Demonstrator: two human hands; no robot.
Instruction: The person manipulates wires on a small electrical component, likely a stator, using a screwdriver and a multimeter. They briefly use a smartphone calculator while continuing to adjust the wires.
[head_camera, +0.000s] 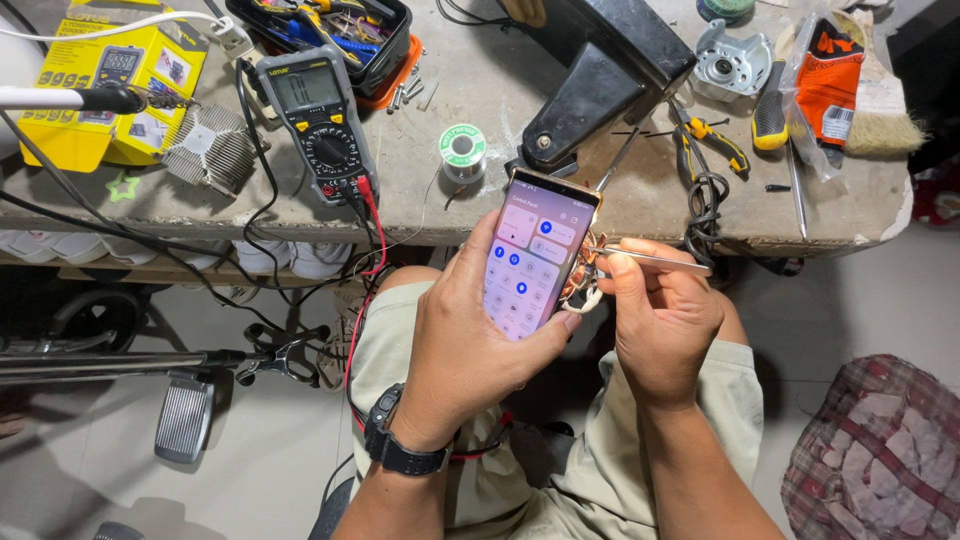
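My left hand (465, 345) holds a smartphone (538, 252) upright over my lap, its lit screen showing round control icons, thumb near its right edge. My right hand (660, 315) pinches metal tweezers (655, 259) that point left toward the phone. A bundle of copper wire coil (579, 283) sits between the phone and my right hand, partly hidden behind the phone. A black watch (398, 447) is on my left wrist.
The workbench (470, 205) carries a multimeter (320, 125) with red and black leads, a solder spool (463, 150), a yellow box (125, 85), a heat sink (212, 148), a tool tray (330, 30), a black stand (600, 80), pliers (712, 140), a brush (885, 110). A plaid bag (880, 450) lies on the floor.
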